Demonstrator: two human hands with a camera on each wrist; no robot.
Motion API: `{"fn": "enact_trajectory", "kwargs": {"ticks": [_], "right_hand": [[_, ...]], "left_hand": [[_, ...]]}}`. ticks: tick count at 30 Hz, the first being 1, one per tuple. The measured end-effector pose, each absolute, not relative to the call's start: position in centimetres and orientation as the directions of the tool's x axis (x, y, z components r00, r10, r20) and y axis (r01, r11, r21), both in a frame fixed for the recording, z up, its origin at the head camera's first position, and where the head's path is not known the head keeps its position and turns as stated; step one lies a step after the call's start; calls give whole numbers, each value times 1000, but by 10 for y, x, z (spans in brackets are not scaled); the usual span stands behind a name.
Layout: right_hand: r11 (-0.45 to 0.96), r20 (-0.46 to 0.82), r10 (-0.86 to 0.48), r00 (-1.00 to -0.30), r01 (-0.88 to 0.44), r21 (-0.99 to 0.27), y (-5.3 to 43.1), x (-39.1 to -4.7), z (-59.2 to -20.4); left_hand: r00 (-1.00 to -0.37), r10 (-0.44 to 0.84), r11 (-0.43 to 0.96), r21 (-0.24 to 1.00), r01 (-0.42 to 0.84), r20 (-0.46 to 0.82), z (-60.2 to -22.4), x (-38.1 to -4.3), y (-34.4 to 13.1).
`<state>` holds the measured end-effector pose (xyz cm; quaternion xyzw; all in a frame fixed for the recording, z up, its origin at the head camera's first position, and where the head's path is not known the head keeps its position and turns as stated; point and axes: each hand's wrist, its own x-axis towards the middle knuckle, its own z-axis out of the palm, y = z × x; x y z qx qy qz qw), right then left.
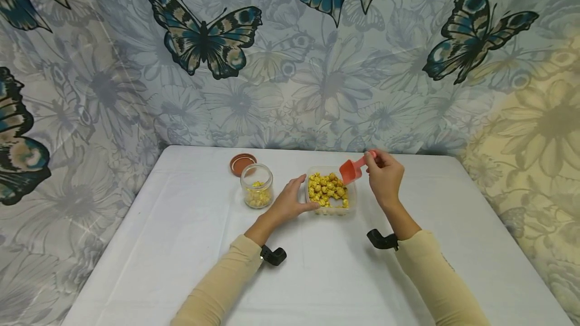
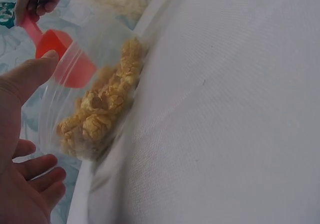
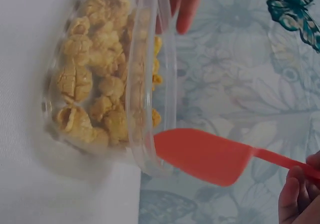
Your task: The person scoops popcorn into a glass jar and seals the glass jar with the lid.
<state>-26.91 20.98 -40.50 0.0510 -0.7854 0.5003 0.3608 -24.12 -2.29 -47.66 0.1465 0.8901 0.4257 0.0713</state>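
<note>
Yellow popcorn lies in a clear plastic container on the table. At the container's left side is my left hand, thumb near the front corner and fingers spread towards the back. The left wrist view shows the thumb at the rim and the other fingers loosely extended. My right hand pinches the handle of a red scoop. The scoop's bowl tilts down at the container's right rim, and in the right wrist view its tip overlaps that rim. Whether popcorn is in the scoop is hidden.
Left of the container stands an open glass jar partly filled with popcorn. A brown round lid lies behind the jar. White cloth covers the table, and a butterfly-patterned curtain hangs behind it.
</note>
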Motion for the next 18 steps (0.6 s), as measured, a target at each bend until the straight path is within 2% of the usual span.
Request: {"fn": "enact_trajectory", "kwargs": {"ticks": [4,7,13,18], "right_hand": [[586,670,194,-716,-463,-665,206,-273,-407],[601,625,150,-766,-431,-673,207,-278,-410],[456,335,197,-921,-217,-863,218,-288,-420],[318,58,191,-980,6,-948,228,-293,-426]], "left_hand": [[-945,328,598,774,209,2,-477,-242,-23],[-945,328,607,766,212,2,-478,-243,-23],[-938,345,626,747,222,-10,-479,-244,-22],[-941,340,645,729,230,-3,-479,-244,-21]]}}
